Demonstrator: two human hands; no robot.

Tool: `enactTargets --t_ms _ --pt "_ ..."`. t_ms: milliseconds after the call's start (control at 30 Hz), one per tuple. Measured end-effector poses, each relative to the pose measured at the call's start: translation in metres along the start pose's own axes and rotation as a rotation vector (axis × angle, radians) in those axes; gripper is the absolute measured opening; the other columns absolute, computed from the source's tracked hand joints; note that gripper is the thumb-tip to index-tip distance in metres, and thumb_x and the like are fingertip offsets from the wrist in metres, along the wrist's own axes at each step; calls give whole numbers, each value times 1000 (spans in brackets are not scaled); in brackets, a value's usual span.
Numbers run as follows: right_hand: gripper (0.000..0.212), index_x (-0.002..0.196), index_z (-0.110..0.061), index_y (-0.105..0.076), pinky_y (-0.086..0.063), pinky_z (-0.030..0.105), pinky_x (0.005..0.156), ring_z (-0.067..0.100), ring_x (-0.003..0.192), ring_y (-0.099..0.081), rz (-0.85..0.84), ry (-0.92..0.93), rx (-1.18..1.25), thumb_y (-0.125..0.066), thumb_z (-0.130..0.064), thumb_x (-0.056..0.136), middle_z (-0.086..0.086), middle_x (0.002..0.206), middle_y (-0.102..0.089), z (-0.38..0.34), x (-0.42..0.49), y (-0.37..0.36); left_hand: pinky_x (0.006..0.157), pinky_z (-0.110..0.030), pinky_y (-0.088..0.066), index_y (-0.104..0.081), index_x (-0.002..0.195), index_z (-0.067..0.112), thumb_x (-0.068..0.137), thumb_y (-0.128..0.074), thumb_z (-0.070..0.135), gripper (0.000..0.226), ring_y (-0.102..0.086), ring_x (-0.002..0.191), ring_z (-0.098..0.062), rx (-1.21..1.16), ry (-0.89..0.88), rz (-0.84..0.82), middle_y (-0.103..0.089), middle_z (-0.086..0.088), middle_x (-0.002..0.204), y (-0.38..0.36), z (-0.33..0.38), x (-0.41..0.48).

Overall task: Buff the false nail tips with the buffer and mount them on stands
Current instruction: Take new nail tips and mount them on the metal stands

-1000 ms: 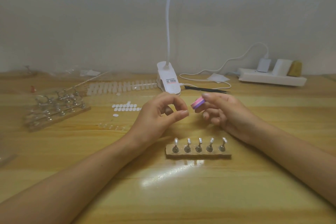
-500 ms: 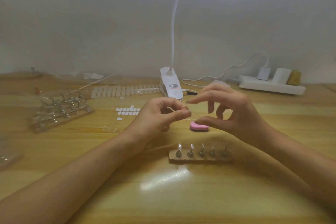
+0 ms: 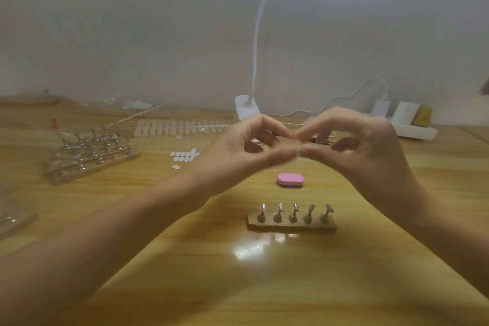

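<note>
Well, left hand [image 3: 238, 152] and right hand [image 3: 366, 151] meet pinched, grip contents unreadably blurred, buffer [image 3: 290, 180] lying free

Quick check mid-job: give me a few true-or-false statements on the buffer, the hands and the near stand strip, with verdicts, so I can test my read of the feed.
1. The right hand holds the pink buffer. False: the buffer lies on the table, and neither hand touches it.
2. The fingertips of the left hand and the right hand meet above the table. True.
3. The near stand strip carries five metal holders. True.
4. A nail tip is already mounted on one of those holders. False: all five look bare.
5. The buffer lies nearer the person than the strip. False: it lies beyond the strip, under the raised hands.
</note>
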State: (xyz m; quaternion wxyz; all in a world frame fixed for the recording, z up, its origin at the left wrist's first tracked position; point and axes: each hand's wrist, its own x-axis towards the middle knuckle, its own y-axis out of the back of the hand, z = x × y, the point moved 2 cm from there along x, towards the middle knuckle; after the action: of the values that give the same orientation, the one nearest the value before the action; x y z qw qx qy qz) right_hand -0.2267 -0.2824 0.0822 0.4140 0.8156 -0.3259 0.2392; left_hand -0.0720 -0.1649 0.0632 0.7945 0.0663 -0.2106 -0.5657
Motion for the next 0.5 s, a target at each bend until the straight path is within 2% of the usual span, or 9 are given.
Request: enactTargets --t_ms 67,133,200,267,400,500 --pt "16 85 -28 -76 -54 42 66 17 86 -64 -48 -67 -2 -77 -39 73 -12 86 -73 3 -19 -6 68 -6 -43 -51 120 42 67 -85 45 63 -62 91 3 125 10 -84 -68 19 98 -8 -13 -12" --pt "17 83 -29 -77 -52 37 76 14 91 -66 -114 -104 -31 -78 -40 70 -15 87 -74 4 -36 -15 72 -14 -48 -44 128 43 70 -88 27 75 -61 93 1 125 19 -133 -67 17 98 -18 -26 -23" --pt "18 82 -30 -78 -47 34 88 10 96 -66 -135 -154 -19 -77 -42 69 -17 89 -74 5 -45 -22 72 -18 -49 -44 130 38 74 -85 15 73 -63 88 -5 108 1 -103 -68 13 92 -26 -34 -29" --pt "22 82 -30 -78 -44 32 92 7 101 -64 -128 -167 -42 -74 -47 69 -19 92 -74 6 -48 -26 71 -14 -46 -45 130 36 77 -82 13 69 -64 81 -5 122 -16 -53 -69 11 87 -28 -38 -30" --pt "25 82 -32 -77 -41 44 97 5 106 -59 -132 -174 -105 -71 -52 68 -23 96 -73 8 -50 -32 67 -8 -42 -46 130 31 79 -78 10 64 -58 65 1 58 -11 -13 -70 10 79 -28 -40 -31" --pt "24 81 -34 -77 -41 54 95 6 107 -58 -133 -173 -122 -73 -53 68 -26 96 -72 9 -51 -35 64 -6 -39 -46 130 32 79 -79 13 64 -56 62 3 69 -22 8 -69 9 77 -30 -38 -32"
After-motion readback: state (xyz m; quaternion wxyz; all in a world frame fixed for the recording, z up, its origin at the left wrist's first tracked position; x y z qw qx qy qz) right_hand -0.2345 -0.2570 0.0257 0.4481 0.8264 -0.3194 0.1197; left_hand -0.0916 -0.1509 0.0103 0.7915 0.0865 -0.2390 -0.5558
